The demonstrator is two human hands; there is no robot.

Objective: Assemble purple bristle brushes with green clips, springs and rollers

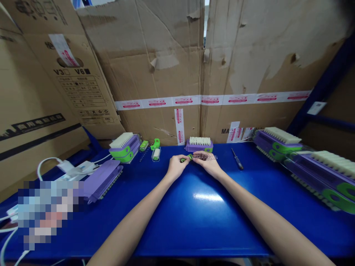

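Both hands meet over the middle of the blue table. My left hand (177, 166) is closed, pinching a small green part (186, 159). My right hand (208, 162) is closed beside it, its fingertips almost touching the left ones. A thin, see-through strip with a fine toothed or coiled pattern (213, 157) sticks out of the right hand; its exact kind is too small to make out. Just behind the hands stands a purple and green brush (199, 145) with pale bristles on top.
A screwdriver (237, 159) lies to the right. Purple brushes stand at left (125, 147) and right (277, 144), near a purple cover piece (101, 181). Small green parts (155, 145) lie back left. White cables and a power strip (80, 168) occupy the left; cardboard (158, 74) walls the back.
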